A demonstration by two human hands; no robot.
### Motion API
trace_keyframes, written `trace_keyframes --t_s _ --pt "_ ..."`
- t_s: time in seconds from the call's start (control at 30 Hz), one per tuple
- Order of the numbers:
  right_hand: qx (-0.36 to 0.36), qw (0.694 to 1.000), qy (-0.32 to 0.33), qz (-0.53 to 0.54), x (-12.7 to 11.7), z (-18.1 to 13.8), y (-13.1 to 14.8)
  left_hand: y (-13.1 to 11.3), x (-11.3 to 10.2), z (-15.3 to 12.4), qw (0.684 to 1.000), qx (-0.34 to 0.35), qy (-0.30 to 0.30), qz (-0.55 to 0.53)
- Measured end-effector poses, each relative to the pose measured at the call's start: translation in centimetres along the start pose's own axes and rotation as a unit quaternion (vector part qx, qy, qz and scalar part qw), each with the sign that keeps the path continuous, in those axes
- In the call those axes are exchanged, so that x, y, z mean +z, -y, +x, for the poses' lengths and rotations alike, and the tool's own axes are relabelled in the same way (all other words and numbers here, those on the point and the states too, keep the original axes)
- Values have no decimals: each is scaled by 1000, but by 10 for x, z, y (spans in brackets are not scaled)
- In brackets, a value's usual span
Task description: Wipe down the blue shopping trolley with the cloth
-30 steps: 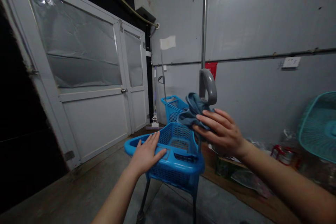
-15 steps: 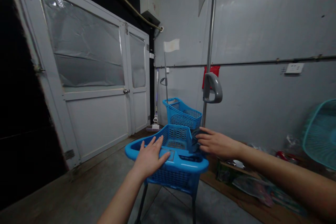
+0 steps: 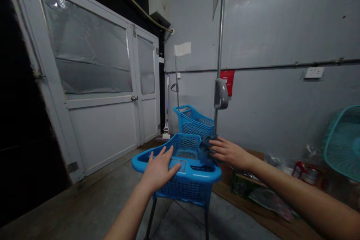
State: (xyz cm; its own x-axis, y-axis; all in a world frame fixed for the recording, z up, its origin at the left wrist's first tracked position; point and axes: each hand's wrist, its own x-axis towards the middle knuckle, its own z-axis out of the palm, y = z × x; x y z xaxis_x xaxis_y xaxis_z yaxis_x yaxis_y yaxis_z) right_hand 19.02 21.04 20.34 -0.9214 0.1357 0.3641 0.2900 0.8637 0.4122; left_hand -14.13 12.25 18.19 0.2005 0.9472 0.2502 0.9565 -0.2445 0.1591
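Note:
A small blue plastic shopping cart [image 3: 197, 175] stands right in front of me on dark legs, its mesh basket facing away. My left hand [image 3: 159, 169] rests on the cart's handle with fingers spread, holding nothing. Over the basket's right rim, my right hand [image 3: 228, 153] is closed on a dark blue-grey cloth [image 3: 207, 149], which bunches against the cart's side. That hand's fingertips press on the cloth and hide part of it. Past the basket rises a metal pole [image 3: 220, 45] with a grey loop handle [image 3: 221, 94].
Behind stands a second blue cart [image 3: 194, 120] with a white flag [image 3: 182, 48]. A mop [image 3: 166, 131] leans in the corner by the white door [image 3: 104, 127]. Boxes and plastic bags [image 3: 268, 198] lie along the wall at right, below a teal fan [image 3: 344, 144].
The cloth shows more now, shifted slightly left over the basket's right rim under my right hand. The pole and loop handle have turned and moved a little left. My left hand stays on the handle.

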Motion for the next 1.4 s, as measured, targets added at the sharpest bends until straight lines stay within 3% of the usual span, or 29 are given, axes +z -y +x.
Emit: trace_keyframes --t_s 0.1,0.2,0.4,0.53,0.7,0.77,0.87,1.03,1.17,1.27,1.4 --pt "-29 999 27 1 7 -6 4 0 1 1 1000 -5 3 4" --pt "-32 999 29 -15 -11 4 -10 0 2 1 1000 -7 1 5" --pt "50 990 -106 -80 -54 32 -50 0 4 1 1000 -3 -3 6" --pt "45 987 -135 -78 -34 25 -47 0 3 1 1000 -2 -5 4" --pt "-46 997 -7 -59 8 -6 -17 1 3 3 1000 -3 -2 6" --pt "-65 996 7 -56 13 -12 -12 1 4 4 1000 -3 -3 6" --pt "-58 995 -24 -74 5 -7 -22 1 5 5 1000 -4 -3 7" --pt "36 974 -185 -130 -19 17 -55 0 4 4 1000 -6 -4 10" --pt "134 940 -305 -68 -2 27 -50 1 5 3 1000 -7 -11 16" --pt "250 916 -313 5 33 18 -21 2 6 3 1000 -7 -17 25" --pt "363 879 -262 164 79 -11 19 4 7 4 999 -1 -24 33"
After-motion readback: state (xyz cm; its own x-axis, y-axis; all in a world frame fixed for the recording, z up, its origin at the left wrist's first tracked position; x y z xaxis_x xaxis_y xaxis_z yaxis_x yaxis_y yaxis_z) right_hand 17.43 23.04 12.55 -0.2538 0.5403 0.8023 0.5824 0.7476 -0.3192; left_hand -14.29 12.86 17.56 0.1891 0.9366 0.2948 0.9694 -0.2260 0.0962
